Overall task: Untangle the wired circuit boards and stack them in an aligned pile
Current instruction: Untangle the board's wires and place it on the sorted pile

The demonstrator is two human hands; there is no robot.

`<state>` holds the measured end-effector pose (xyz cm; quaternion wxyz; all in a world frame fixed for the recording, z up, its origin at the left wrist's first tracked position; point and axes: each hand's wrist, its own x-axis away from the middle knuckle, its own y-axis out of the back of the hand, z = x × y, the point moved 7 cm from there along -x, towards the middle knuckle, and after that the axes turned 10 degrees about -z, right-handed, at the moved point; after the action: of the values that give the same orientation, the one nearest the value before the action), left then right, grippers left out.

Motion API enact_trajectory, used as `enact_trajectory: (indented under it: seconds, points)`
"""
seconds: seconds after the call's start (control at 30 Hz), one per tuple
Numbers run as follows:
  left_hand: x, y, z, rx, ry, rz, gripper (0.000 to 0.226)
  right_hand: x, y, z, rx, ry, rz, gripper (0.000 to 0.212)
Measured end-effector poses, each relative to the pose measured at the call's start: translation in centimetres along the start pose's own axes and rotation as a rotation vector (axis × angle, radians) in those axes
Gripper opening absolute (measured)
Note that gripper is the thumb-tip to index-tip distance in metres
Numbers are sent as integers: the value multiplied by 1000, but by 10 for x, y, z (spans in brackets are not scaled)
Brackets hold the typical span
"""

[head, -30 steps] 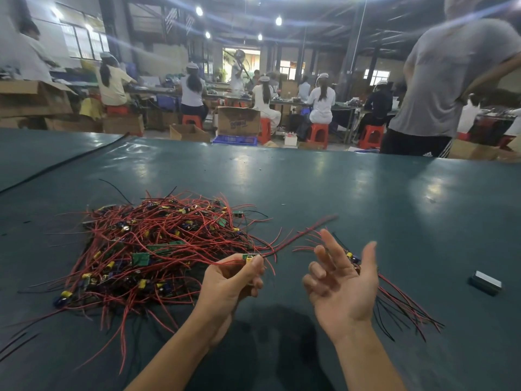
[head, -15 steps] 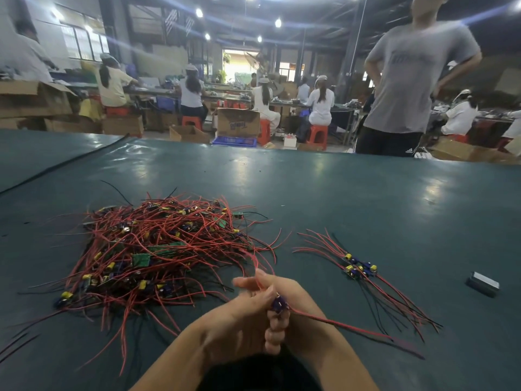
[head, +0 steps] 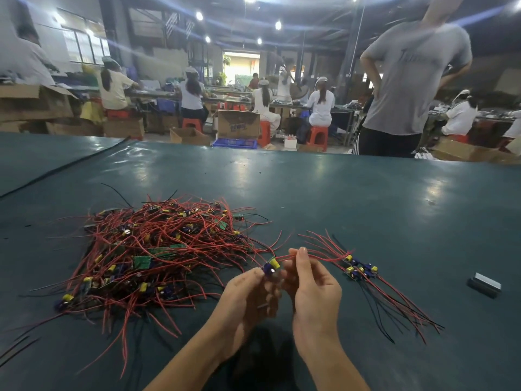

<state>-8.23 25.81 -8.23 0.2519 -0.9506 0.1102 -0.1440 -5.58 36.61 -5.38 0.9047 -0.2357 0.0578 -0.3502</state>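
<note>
A big tangle of small circuit boards with red and black wires [head: 152, 249] lies on the green table at the left. A small aligned stack of boards [head: 359, 269] lies to the right, its wires fanning out both ways. Between them my left hand [head: 248, 297] pinches one wired circuit board [head: 270, 268] with yellow and purple capacitors. My right hand [head: 313, 289] pinches that board's red wires just right of it, above the table.
A small dark block with a pale top [head: 485, 285] lies at the right. A person in a grey shirt [head: 408, 80] stands beyond the table's far edge [head: 282, 150]. Seated workers and cardboard boxes fill the background.
A second ago my right hand was open and my left held a board by the tangle. Both hands then closed on one board near me and have lifted it forward.
</note>
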Motion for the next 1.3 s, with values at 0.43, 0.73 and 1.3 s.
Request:
enact_trajectory:
  seconds: [0.43,0.73,1.3]
  points:
    - [9,-1,-29,-227,-617,-197,43,8,3,-2,-229,-194,-85,28]
    - [10,7,-36,-239,-575,-353,48,24,-2,-3,-87,-30,-90,31]
    - [-2,8,-15,-169,-360,-295,37,9,-2,-28,38,-217,-67,20]
